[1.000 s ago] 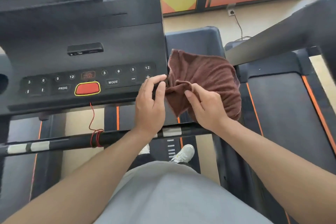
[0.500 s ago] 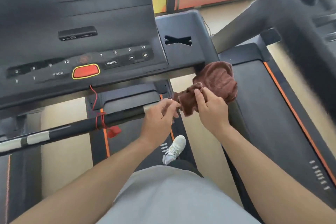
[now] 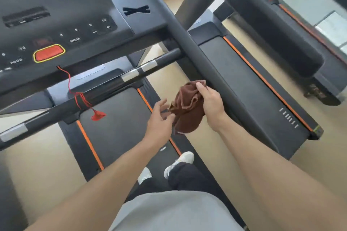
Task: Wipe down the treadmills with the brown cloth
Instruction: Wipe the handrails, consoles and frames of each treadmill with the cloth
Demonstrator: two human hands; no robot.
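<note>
The brown cloth (image 3: 185,107) has come off the console (image 3: 78,30) and is now bunched in the right hand (image 3: 211,103), beside the side rail (image 3: 212,65). The left hand (image 3: 159,118) has let go, fingers spread just left of it; I'd guess the rail gets wiped next.

console panel (image 3: 56,30) reads MODE, PROG, 12

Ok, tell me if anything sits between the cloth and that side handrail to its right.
Nothing visible does. The right hand grips the bunched brown cloth right beside the handrail, with the left hand open at the cloth's lower edge. Contact with the rail cannot be told.
</note>
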